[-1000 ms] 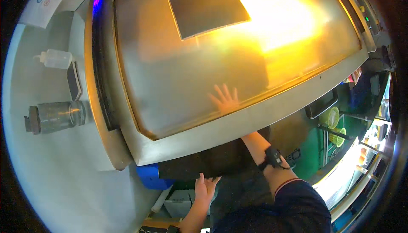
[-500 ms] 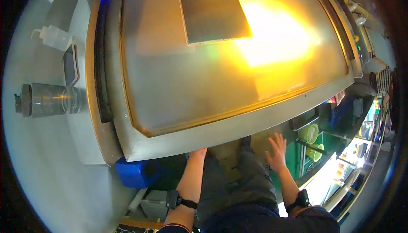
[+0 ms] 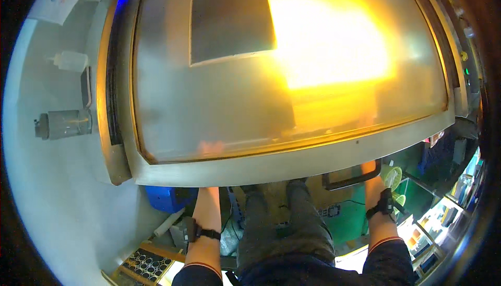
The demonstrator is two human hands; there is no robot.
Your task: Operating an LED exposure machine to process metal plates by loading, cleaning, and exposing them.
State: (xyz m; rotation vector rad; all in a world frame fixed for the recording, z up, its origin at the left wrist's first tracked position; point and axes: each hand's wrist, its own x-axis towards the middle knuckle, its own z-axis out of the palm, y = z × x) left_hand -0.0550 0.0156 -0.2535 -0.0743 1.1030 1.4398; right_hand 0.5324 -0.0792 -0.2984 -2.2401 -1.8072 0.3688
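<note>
A large metal machine cover (image 3: 229,168) with a broad, glossy panel (image 3: 219,103) fills the view before me. My left forearm (image 3: 209,207) reaches up to its front edge, and that hand is hidden beyond the edge. On the right, my right forearm (image 3: 379,215) goes up beside a black bar handle (image 3: 344,183); the hand's fingers are hidden there too. Whether either hand grips the cover cannot be seen. A faint skin-coloured patch shows on the panel above the left arm, a reflection or the hand seen through it. Both wrists wear black strapped devices.
A clear bottle (image 3: 68,124), a white squeeze bottle (image 3: 70,60) and a dark flat device (image 3: 85,87) are at the left. Below the cover sits a blue container (image 3: 167,198). Yellow-green round containers (image 3: 391,176) stand at right. Strong yellow glare covers part of the panel.
My right hand, spread open in the air before, has moved up and right to the cover's edge. My left hand has shifted left and out of sight behind the edge. The view has shifted.
</note>
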